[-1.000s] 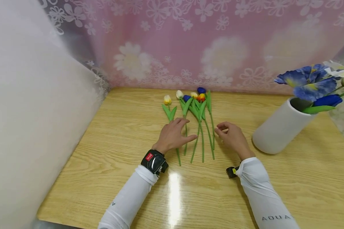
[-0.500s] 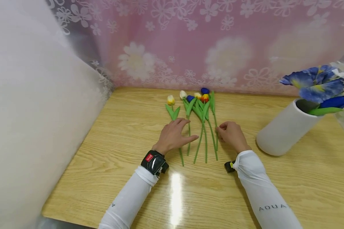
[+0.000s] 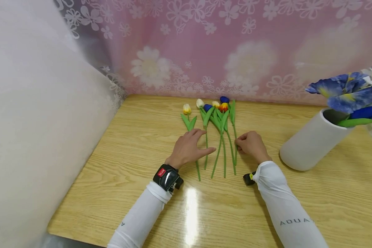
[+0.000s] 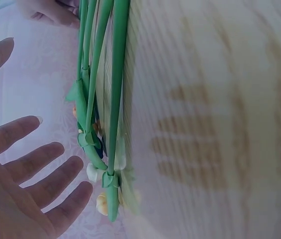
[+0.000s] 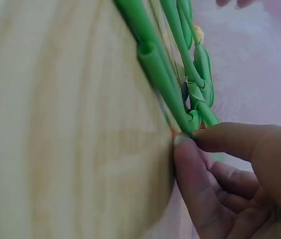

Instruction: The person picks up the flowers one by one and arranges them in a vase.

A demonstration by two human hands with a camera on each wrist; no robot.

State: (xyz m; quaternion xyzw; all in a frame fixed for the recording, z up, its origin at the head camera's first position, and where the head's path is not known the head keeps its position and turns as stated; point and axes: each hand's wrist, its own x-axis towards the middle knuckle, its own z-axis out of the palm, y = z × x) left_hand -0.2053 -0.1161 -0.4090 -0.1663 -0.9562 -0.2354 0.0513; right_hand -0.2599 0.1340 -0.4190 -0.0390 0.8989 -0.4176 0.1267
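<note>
Several artificial tulips with green stems lie side by side on the table, their heads pointing away from me. My right hand (image 3: 253, 147) pinches the stem of the rightmost tulip (image 3: 234, 131) between thumb and forefinger; in the right wrist view, the pinched stem (image 5: 167, 92) ends at the fingertips (image 5: 185, 142). My left hand (image 3: 187, 148) hovers over the leftmost stems, thumb spread away from the fingers. The left wrist view shows its fingers (image 4: 50, 184) extended and apart from the stems (image 4: 118, 89). Beneath that hand, part of the yellow-and-white tulip (image 3: 187, 109) is hidden.
A white vase (image 3: 314, 139) leans at the right of the wooden table (image 3: 117, 165), holding a blue iris (image 3: 348, 91), a blue tulip (image 3: 366, 112) and white petals. A pink floral curtain (image 3: 204, 51) hangs behind the table; white sheeting (image 3: 43, 103) borders the left.
The right hand has closed its thumb and forefinger on the rightmost tulip's stem. My left hand keeps its pose. The head view has shifted slightly left.
</note>
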